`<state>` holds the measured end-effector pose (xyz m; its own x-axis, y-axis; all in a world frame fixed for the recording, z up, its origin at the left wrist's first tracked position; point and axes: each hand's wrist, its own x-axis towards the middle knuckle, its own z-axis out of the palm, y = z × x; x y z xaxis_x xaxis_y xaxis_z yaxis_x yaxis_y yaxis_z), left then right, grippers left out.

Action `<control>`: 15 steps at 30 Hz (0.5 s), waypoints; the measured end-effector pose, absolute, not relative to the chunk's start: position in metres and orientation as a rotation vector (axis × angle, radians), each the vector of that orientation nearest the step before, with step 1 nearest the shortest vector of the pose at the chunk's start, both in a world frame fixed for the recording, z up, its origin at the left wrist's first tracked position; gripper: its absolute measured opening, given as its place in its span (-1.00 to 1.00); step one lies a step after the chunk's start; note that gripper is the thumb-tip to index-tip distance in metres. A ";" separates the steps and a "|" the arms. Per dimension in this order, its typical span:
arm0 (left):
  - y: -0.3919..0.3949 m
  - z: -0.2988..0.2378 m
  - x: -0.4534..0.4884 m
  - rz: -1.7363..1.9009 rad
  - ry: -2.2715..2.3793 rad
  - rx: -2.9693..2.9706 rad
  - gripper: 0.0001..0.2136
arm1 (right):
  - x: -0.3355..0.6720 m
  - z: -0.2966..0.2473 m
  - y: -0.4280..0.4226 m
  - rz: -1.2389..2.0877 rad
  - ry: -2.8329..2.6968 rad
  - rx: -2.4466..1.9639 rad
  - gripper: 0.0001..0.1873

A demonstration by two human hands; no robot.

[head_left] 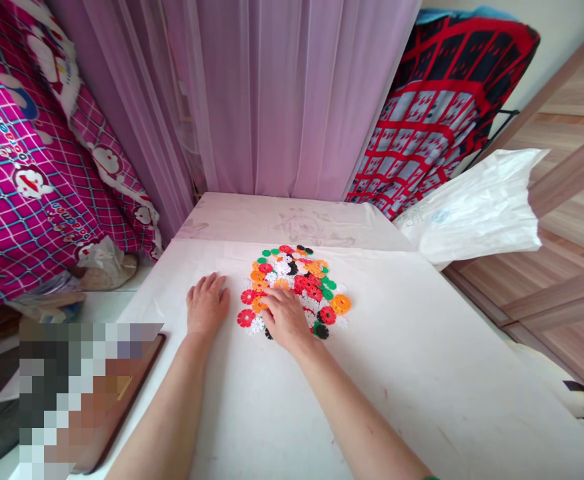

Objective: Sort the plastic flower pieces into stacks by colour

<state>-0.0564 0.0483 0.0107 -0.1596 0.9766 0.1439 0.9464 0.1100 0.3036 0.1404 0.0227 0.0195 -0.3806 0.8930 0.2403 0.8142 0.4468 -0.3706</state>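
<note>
A heap of notched plastic snowflake discs (308,287) in red, orange, white, green and black lies on the white-covered table (402,373). My left hand (207,303) rests flat on the tabletop left of the heap, fingers stretched out and holding nothing. Over the heap's near left part reaches my right hand (287,317), palm down, with its fingers apart and bent a little. Its fingertips touch or hover just above an orange disc (259,305); which of the two I cannot tell. The palm hides some discs. Close by lies a red disc (247,318) at the heap's left edge.
A brown-edged item (122,413), mostly blurred out, lies at the table's left edge. On the right, a white plastic bag (477,207) stands against the table's far corner. Purple curtains (282,100) hang behind, with wooden cabinet doors (562,267) to the right.
</note>
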 end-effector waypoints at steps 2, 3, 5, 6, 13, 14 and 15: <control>0.048 0.012 -0.056 0.493 2.271 1.966 -0.58 | 0.138 0.028 0.029 0.297 -2.355 -1.454 -0.75; 0.047 0.013 -0.055 0.489 2.269 1.963 -0.58 | 0.136 0.032 0.032 0.307 -2.396 -1.458 -0.76; 0.047 0.014 -0.055 0.483 2.264 1.959 -0.58 | 0.132 0.041 0.035 0.302 -2.480 -1.485 -0.79; 0.047 0.013 -0.055 0.484 2.262 1.959 -0.58 | 0.130 0.044 0.035 0.284 -2.515 -1.509 -0.79; 0.048 0.011 -0.056 0.493 2.264 1.969 -0.59 | 0.116 0.055 0.028 0.148 -2.557 -1.720 -0.72; 0.048 0.011 -0.056 0.496 2.266 1.967 -0.59 | 0.115 0.055 0.028 0.150 -2.547 -1.732 -0.71; 0.048 0.011 -0.056 0.498 2.266 1.967 -0.59 | 0.114 0.055 0.028 0.155 -2.537 -1.737 -0.70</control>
